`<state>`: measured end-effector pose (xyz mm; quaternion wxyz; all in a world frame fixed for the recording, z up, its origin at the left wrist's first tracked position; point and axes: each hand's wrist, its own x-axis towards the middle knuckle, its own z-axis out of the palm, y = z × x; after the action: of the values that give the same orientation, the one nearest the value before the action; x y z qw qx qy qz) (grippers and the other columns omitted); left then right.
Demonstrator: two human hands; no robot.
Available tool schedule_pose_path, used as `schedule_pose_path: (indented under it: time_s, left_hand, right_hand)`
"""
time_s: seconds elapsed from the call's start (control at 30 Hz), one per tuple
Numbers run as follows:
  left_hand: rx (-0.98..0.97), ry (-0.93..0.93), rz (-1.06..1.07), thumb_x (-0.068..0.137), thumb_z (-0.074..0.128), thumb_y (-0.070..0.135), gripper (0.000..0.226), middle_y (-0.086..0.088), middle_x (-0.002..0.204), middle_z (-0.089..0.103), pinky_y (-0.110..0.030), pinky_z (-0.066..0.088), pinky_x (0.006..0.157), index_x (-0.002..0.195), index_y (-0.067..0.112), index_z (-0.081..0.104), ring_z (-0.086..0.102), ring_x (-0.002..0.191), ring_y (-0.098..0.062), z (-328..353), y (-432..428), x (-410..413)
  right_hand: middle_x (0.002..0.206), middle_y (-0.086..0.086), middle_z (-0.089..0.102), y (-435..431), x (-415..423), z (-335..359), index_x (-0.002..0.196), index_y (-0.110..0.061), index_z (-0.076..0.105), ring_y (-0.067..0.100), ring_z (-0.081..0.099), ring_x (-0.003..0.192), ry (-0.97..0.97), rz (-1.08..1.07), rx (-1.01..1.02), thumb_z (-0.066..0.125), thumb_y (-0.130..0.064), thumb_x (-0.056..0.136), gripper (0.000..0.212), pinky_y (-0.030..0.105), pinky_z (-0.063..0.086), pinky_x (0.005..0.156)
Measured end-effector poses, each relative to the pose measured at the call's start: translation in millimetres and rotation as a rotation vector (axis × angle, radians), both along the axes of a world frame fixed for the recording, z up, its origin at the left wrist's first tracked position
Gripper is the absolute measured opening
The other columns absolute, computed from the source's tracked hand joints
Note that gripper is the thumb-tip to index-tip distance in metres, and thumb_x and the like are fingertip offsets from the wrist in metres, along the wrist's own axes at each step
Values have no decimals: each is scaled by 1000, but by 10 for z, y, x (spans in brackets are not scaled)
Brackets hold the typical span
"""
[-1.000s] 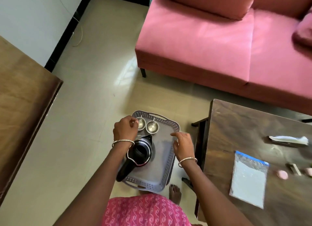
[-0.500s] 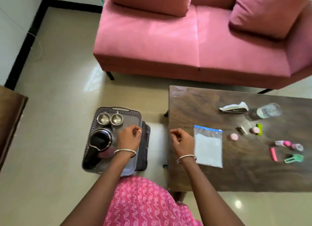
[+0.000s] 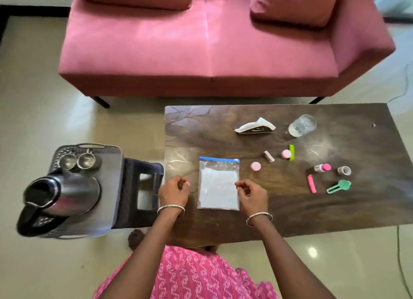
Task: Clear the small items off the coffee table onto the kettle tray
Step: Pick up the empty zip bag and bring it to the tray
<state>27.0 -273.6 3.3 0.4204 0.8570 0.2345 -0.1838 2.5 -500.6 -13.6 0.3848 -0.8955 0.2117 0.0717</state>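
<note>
The grey kettle tray (image 3: pixel 112 187) sits on a dark stool (image 3: pixel 143 187) left of the coffee table (image 3: pixel 290 213). It carries a steel kettle (image 3: pixel 62 193) and two steel cups (image 3: pixel 67 161) (image 3: pixel 86 160). A zip bag (image 3: pixel 219 184) of white powder lies on the table between my hands. My left hand (image 3: pixel 174 192) hovers at the table's left edge, and my right hand (image 3: pixel 252 192) at the bag's right side. Both have curled fingers and hold nothing. Further right lie two pink caps (image 3: pixel 255 166) (image 3: pixel 286 153), a grey clip (image 3: pixel 268 156), a pink bottle (image 3: pixel 323 167), a pink bar (image 3: pixel 311 183) and a green scoop (image 3: pixel 338 186).
A glass (image 3: pixel 302 125) and a white napkin holder (image 3: pixel 254 126) stand at the table's far side. A green stick (image 3: pixel 291 152) and a small grey ring (image 3: pixel 344 170) lie among the items. A pink sofa (image 3: pixel 201 41) stands behind the table. A cable (image 3: pixel 400 254) runs on the floor at right.
The view swung right from the tray to the table. My left hand left the tray and came over the table's left edge. My right hand moved across to the bag's right side.
</note>
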Motion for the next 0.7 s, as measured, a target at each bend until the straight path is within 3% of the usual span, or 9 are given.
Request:
schedule_pose_path:
  time_s: [0.27,0.43,0.57,0.7]
  left_hand:
    - [-19,8,-53,85,61,13,13,-6,77,75,-34,55,81,87,15,74,71,75,-23,-122,-1056,179]
    - [39,-26,-83,85,60,14,14,0,81,74,-24,47,72,87,17,73,64,75,-15,-153,-1542,266]
    - [56,-8,-56,84,60,13,12,0,84,73,-28,50,77,88,17,71,67,80,-20,-303,-1663,339]
    - [98,42,-26,86,62,14,17,-8,100,72,-31,48,86,100,9,69,66,94,-26,-650,-1512,425]
  right_hand:
    - [78,-9,74,-1092,-4,-4,83,-24,75,9,67,70,26,-88,-35,66,-3,80,23,27,54,73]
    - [73,-5,72,-1587,5,-29,82,-22,74,12,67,67,21,-174,-37,67,-2,80,22,28,53,72]
    - [75,-4,73,-1788,3,-106,83,-22,74,14,68,70,37,-231,-38,67,-3,82,20,28,54,73]
    - [75,-6,73,-1729,34,-329,86,-22,75,11,68,71,99,-223,2,68,-6,82,18,25,53,74]
